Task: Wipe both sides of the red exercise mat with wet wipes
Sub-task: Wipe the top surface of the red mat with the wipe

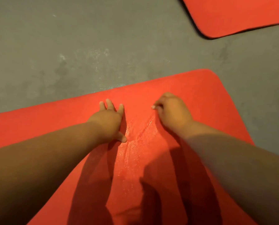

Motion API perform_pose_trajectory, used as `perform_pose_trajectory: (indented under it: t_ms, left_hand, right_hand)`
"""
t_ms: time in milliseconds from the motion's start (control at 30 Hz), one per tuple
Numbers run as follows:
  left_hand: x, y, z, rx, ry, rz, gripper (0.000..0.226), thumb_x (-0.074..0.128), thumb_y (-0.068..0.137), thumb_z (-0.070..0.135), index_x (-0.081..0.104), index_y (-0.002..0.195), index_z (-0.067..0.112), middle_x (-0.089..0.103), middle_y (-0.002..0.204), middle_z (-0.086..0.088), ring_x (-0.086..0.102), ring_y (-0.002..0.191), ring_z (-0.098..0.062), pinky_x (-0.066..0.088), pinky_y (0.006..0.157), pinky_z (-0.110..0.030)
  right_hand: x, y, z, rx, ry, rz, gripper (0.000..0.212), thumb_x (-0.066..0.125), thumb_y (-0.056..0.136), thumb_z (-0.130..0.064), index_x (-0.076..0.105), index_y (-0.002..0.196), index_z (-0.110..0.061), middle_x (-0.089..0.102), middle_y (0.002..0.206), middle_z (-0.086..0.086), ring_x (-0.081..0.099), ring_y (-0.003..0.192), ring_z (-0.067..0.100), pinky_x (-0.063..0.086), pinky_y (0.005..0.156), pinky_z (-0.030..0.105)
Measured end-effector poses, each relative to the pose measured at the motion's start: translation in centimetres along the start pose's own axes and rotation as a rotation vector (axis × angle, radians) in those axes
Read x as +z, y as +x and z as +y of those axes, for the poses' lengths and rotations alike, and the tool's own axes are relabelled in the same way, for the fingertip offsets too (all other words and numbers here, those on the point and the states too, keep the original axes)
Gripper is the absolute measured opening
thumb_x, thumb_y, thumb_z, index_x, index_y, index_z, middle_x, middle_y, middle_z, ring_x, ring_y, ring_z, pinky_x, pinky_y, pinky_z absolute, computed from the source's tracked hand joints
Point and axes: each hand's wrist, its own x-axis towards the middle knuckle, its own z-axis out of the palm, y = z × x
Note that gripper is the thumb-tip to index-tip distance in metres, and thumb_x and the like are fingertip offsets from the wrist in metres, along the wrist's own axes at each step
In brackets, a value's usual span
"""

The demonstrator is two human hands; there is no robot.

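Grey floor [70,46] — mat [208,98] under left hand [109,120], right hand [172,111] pinching wipe [153,107]

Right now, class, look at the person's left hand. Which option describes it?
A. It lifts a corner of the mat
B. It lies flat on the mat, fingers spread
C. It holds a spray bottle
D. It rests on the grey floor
B: the left hand lies flat on the red mat with its fingers spread, while the right hand curls round what looks like a wet wipe.

The single head-worn camera looks forward and steeply down, close above the mat [192,95] and floor [54,46].
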Motion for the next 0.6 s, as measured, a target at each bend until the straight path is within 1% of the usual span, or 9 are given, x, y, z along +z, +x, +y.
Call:
perform_pose_trajectory:
  t_ms: [67, 133, 200, 267, 333, 367, 433, 533, 600]
  left_hand:
    - [-0.1, 0.4, 0.1, -0.002, 0.023, -0.008, 0.126, 0.074, 0.070, 0.058, -0.010, 0.151, 0.010, -0.011, 0.152, -0.035, -0.001, 0.140, -0.054, 0.024, 0.111, -0.052]
    - [-0.1, 0.5, 0.2, -0.005, 0.026, -0.023, 0.127, 0.074, 0.070, 0.058, -0.011, 0.151, 0.010, -0.012, 0.152, -0.035, -0.001, 0.140, -0.055, 0.024, 0.111, -0.052]
    - [0.0, 0.7, 0.1, -0.011, 0.013, -0.032, 0.127, 0.075, 0.070, 0.057, -0.011, 0.151, 0.011, -0.014, 0.152, -0.034, -0.003, 0.140, -0.054, 0.025, 0.111, -0.053]
    - [0.0, 0.9, 0.0, -0.012, 0.003, -0.030, 0.128, 0.076, 0.069, 0.056, -0.012, 0.151, 0.012, -0.015, 0.152, -0.033, -0.005, 0.140, -0.053, 0.027, 0.110, -0.054]
    - [0.0, 1.0, 0.0, -0.015, -0.007, -0.033, 0.129, 0.077, 0.068, 0.055, -0.012, 0.151, 0.012, -0.016, 0.151, -0.033, -0.005, 0.140, -0.053, 0.027, 0.110, -0.055]
    - [0.0, 1.1, 0.1, -0.016, -0.006, -0.033, 0.129, 0.078, 0.068, 0.054, -0.012, 0.151, 0.012, -0.016, 0.151, -0.033, -0.005, 0.140, -0.053, 0.027, 0.110, -0.055]
    - [-0.1, 1.1, 0.1, -0.019, 0.002, -0.037, 0.130, 0.078, 0.067, 0.055, -0.012, 0.151, 0.013, -0.016, 0.152, -0.033, -0.005, 0.140, -0.053, 0.027, 0.109, -0.054]
    - [-0.1, 1.2, 0.0, -0.018, 0.021, -0.027, 0.130, 0.077, 0.067, 0.056, -0.013, 0.151, 0.013, -0.015, 0.152, -0.033, -0.004, 0.140, -0.053, 0.028, 0.109, -0.053]
    - [-0.1, 1.1, 0.1, -0.019, 0.019, -0.034, 0.131, 0.077, 0.067, 0.057, -0.014, 0.151, 0.013, -0.015, 0.152, -0.033, -0.005, 0.140, -0.053, 0.027, 0.109, -0.053]
  right_hand:
    - [-1.5, 2.5, 3.3, 0.252, -0.051, 0.150, 0.021, 0.056, 0.087, -0.009, 0.073, 0.100, -0.007, 0.063, 0.107, 0.016, 0.059, 0.098, 0.033, 0.037, 0.084, 0.032]
    - [-1.8, 2.5, 3.5, 0.339, -0.064, 0.205, 0.023, 0.055, 0.086, -0.007, 0.073, 0.100, -0.007, 0.063, 0.106, 0.017, 0.059, 0.096, 0.034, 0.039, 0.083, 0.032]
    - [-0.3, -0.4, 1.3, 0.164, -0.027, 0.134, 0.022, 0.054, 0.083, -0.004, 0.073, 0.093, -0.006, 0.061, 0.099, 0.016, 0.058, 0.094, 0.033, 0.041, 0.084, 0.033]
    - [1.1, -5.2, -1.9, -0.097, 0.006, -0.082, 0.017, 0.056, 0.080, -0.006, 0.071, 0.087, -0.007, 0.060, 0.094, 0.010, 0.057, 0.093, 0.029, 0.046, 0.083, 0.032]
    - [1.0, -7.6, -2.2, -0.324, 0.027, -0.271, 0.013, 0.060, 0.079, -0.010, 0.071, 0.084, -0.012, 0.060, 0.090, 0.004, 0.059, 0.090, 0.025, 0.049, 0.080, 0.030]
    - [0.2, -6.7, -1.2, -0.348, 0.027, -0.295, 0.014, 0.060, 0.080, -0.010, 0.072, 0.087, -0.014, 0.062, 0.092, 0.004, 0.059, 0.092, 0.024, 0.049, 0.082, 0.030]
    - [-1.5, -3.6, 1.7, -0.166, -0.039, -0.211, 0.019, 0.059, 0.083, -0.008, 0.073, 0.094, -0.014, 0.064, 0.100, 0.006, 0.058, 0.100, 0.025, 0.043, 0.088, 0.031]
    - [-3.3, 0.3, 5.5, 0.188, -0.116, 0.078, 0.022, 0.057, 0.082, -0.006, 0.074, 0.096, -0.010, 0.065, 0.102, 0.015, 0.058, 0.100, 0.032, 0.040, 0.087, 0.033]
    - [-2.1, -0.6, 4.2, 0.255, -0.123, 0.085, 0.021, 0.055, 0.085, -0.007, 0.073, 0.096, -0.006, 0.062, 0.102, 0.017, 0.058, 0.098, 0.034, 0.041, 0.084, 0.035]
